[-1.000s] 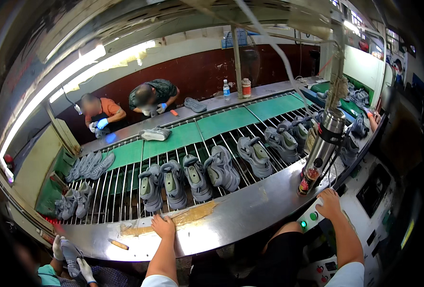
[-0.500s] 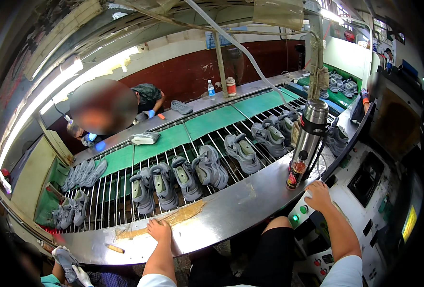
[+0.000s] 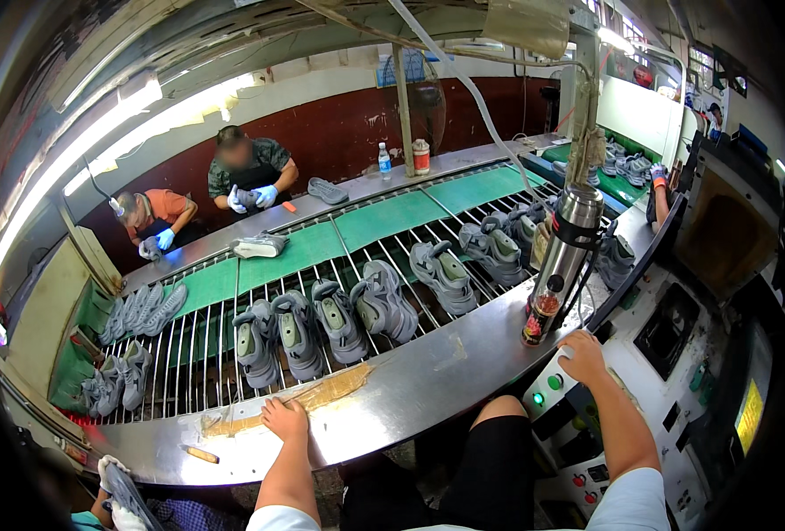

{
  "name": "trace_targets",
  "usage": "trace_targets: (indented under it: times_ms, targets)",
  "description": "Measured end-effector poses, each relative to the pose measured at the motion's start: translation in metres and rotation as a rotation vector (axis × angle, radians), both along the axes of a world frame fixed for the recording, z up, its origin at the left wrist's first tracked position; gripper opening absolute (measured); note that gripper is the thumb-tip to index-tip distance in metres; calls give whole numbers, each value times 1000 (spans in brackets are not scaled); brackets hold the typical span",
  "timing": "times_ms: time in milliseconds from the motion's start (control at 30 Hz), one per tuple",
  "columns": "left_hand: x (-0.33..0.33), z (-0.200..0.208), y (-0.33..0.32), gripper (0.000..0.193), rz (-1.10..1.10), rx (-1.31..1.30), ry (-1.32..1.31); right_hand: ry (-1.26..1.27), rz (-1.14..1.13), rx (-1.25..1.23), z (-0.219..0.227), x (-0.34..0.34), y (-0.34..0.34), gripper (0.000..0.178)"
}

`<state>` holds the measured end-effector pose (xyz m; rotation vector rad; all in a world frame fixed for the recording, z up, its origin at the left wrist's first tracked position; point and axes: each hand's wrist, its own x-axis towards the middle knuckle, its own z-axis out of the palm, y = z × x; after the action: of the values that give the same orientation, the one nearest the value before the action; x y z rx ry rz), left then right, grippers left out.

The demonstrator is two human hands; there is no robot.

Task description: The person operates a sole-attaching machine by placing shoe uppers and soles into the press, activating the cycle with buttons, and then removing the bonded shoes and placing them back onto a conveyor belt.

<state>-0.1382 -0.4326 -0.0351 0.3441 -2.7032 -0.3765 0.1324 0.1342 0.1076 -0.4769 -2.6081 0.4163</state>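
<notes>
My left hand (image 3: 284, 418) lies on the steel ledge (image 3: 410, 385), fingers spread and flat beside a strip of brown tape (image 3: 339, 387). On the corner of the white control box (image 3: 547, 372) rests my right hand (image 3: 583, 357), its fingers loosely extended with nothing held. Just beyond that hand a steel thermos (image 3: 574, 226) stands upright, with a small dark-labelled bottle (image 3: 543, 316) against it. Grey sneakers stand in a row on the roller conveyor behind the ledge; the nearest to my left hand is a grey sneaker (image 3: 296, 336).
A wooden-handled tool (image 3: 201, 454) lies on the ledge at left. Across the green belt (image 3: 295, 257), two gloved co-workers (image 3: 251, 177) handle shoes. Another person's gloved hand (image 3: 125, 518) holds a grey shoe at lower left. Machinery (image 3: 667, 327) fills the right side.
The whole view has shifted slightly. My hands keep their places on the ledge and control box. The shoe held by the person at lower left has moved lower and tilted.
</notes>
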Motion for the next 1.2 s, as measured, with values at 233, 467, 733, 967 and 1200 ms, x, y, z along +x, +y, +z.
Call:
trace_targets:
  times_ms: [233, 467, 733, 967, 1200]
  targets:
    - [4, 6, 0, 47, 6, -5, -21, 14, -25, -37, -3, 0, 1, 16]
    - [3, 5, -1, 48, 6, -23, -31, 80, -49, 47, -4, -2, -7, 15]
    - [4, 10, -4, 46, 11, 14, -72, -12, -15, 114, -7, -2, -5, 19]
    - [2, 12, 3, 47, 11, -51, -92, -104, 2, 207, -10, 9, -2, 22]
    - [10, 25, 9, 43, -20, 25, -149, 95, -29, 53, -13, 21, -2, 31]
